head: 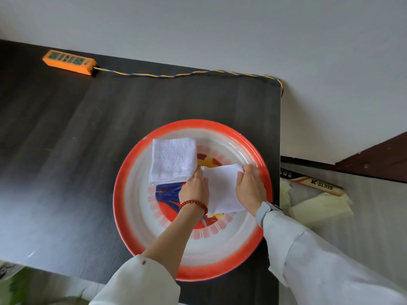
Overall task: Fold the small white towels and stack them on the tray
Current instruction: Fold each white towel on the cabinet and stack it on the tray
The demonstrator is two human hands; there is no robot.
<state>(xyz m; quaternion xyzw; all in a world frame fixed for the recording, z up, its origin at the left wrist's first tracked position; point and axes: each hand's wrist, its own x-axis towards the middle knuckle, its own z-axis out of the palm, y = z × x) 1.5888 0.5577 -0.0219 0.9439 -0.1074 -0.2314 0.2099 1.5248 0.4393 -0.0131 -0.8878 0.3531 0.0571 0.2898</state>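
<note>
A round tray (141, 219) with a red rim and a painted centre lies on the dark table. One folded white towel (172, 160) rests on its upper left part. A second white towel (221, 190), folded, is above the tray's middle, held between both hands. My left hand (195, 188) grips its left edge, fingers curled at the top corner. My right hand (250, 187) grips its right edge near the top corner. The two towels lie side by side and almost touch.
An orange power strip (69, 62) sits at the table's far left, its twisted yellow-blue cord (182, 74) running along the back edge. The table's right edge (280, 137) is just beside the tray. A labelled box (317, 183) and pale cloths (319, 205) lie beyond it.
</note>
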